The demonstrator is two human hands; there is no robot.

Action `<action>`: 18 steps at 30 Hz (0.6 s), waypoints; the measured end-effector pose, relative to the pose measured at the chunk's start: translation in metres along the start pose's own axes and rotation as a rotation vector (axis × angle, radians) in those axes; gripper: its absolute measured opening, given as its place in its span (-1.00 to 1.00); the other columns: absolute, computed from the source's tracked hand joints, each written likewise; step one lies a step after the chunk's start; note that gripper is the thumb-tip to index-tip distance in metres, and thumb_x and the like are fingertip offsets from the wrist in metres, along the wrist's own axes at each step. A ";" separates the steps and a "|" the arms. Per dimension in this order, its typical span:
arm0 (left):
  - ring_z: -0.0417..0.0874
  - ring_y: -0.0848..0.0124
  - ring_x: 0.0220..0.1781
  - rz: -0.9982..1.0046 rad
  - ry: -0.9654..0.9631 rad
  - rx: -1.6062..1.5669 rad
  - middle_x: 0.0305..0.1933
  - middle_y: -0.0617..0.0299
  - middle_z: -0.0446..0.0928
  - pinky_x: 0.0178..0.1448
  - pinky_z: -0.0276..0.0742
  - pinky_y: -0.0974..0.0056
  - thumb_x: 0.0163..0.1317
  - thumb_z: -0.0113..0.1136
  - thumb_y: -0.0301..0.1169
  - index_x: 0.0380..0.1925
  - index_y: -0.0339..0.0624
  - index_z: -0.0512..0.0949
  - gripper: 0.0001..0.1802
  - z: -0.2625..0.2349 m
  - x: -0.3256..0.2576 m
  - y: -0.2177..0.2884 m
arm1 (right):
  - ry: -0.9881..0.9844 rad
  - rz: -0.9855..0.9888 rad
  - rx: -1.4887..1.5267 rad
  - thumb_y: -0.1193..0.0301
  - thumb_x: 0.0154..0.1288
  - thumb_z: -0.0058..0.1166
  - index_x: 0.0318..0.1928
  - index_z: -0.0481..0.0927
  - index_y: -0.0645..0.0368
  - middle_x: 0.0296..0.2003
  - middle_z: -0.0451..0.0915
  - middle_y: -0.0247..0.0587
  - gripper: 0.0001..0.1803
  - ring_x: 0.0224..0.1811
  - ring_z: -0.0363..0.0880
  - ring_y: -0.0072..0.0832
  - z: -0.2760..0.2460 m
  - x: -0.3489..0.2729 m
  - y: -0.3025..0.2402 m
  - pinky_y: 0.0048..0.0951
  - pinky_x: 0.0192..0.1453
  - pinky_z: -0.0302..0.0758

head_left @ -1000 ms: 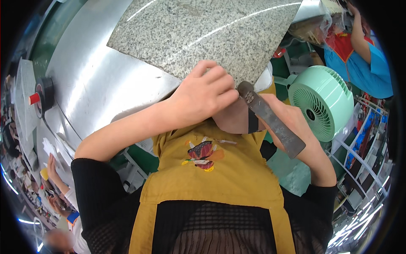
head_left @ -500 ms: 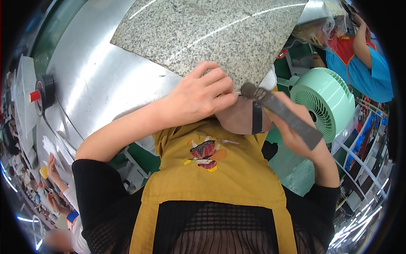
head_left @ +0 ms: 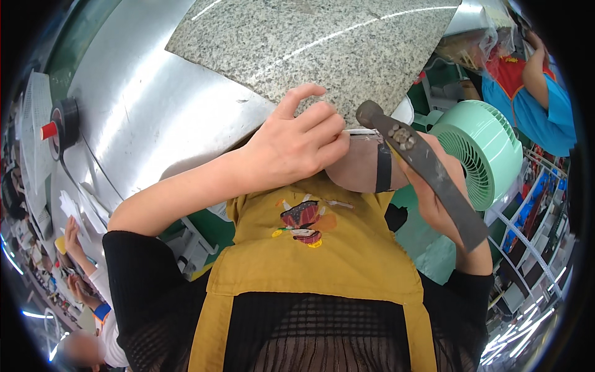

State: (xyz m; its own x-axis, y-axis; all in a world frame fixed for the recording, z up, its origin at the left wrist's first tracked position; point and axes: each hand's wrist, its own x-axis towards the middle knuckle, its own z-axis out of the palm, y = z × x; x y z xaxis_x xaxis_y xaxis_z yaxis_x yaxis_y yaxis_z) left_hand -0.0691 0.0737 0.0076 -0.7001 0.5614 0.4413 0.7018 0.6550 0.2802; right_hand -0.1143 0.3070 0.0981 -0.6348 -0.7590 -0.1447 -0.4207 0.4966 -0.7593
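Note:
My right hand [head_left: 434, 180] is closed round a hammer [head_left: 443, 186] seen from above. Its dark metal head has a round face at one end and a long flat tail reaching over my wrist. The handle is mostly hidden under the head. A taupe, curved piece with a smooth surface [head_left: 356, 167] and a black band across it lies against the near edge of the granite slab [head_left: 310, 56]. My left hand [head_left: 297, 139] has curled fingers at its left side, index finger raised; the fingertips are hidden. The hammer's round face is above the slab edge, apart from it.
The slab rests on a shiny metal table [head_left: 155, 105]. A black reel with a red knob [head_left: 64, 129] and white papers [head_left: 90, 214] are at left. A green fan [head_left: 477, 152] stands close to my right hand. Co-workers are at far right [head_left: 527, 102] and lower left [head_left: 93, 297].
The hammer head has risen and turned, showing its top more fully. My left index finger has lifted and straightened a little. The taupe piece appears slightly further right.

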 end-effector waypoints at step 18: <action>0.48 0.42 -0.22 0.057 0.137 0.093 -0.37 0.35 0.41 0.18 0.36 0.09 -0.11 0.20 -0.43 -0.40 -0.08 0.54 -0.81 0.007 -0.010 -0.003 | -0.087 -0.035 -0.064 0.55 0.17 0.02 0.08 0.35 0.21 -0.25 0.53 -0.04 -0.57 -0.30 0.57 -0.07 0.004 0.012 -0.005 -0.26 -0.31 0.50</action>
State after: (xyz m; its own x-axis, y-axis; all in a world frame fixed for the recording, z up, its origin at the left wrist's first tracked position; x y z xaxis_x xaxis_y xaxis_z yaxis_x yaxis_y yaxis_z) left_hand -0.0653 0.0695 -0.0043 -0.6304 0.5289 0.5683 0.7203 0.6715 0.1740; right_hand -0.1174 0.2935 0.0976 -0.5613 -0.8088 -0.1752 -0.4843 0.4927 -0.7229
